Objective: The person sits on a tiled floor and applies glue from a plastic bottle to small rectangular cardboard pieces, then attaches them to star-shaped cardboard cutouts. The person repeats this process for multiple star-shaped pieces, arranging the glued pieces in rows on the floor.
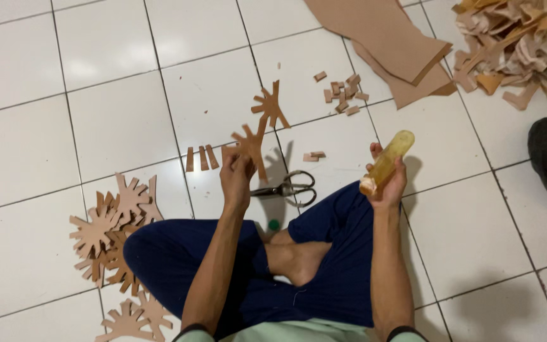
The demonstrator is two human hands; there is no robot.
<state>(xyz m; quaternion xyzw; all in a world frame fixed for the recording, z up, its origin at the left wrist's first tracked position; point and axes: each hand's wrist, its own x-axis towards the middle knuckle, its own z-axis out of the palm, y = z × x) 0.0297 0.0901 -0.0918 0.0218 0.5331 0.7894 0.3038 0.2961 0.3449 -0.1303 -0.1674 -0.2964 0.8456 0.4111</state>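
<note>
Your left hand (235, 174) pinches a branched tan cutout (262, 123) above the tiled floor (115, 82); your right hand (387, 183) wraps its fingers around a yellowish glue bottle (387, 161). The thin branches may bend or tear under a tight pinch.

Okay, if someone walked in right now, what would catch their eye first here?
Probably the left hand holding up a brown tree-shaped cardboard cutout, and the right hand gripping a yellowish glue bottle. Next, the heap of similar cutouts by the left knee, and scissors on the white tiles ahead.
</note>
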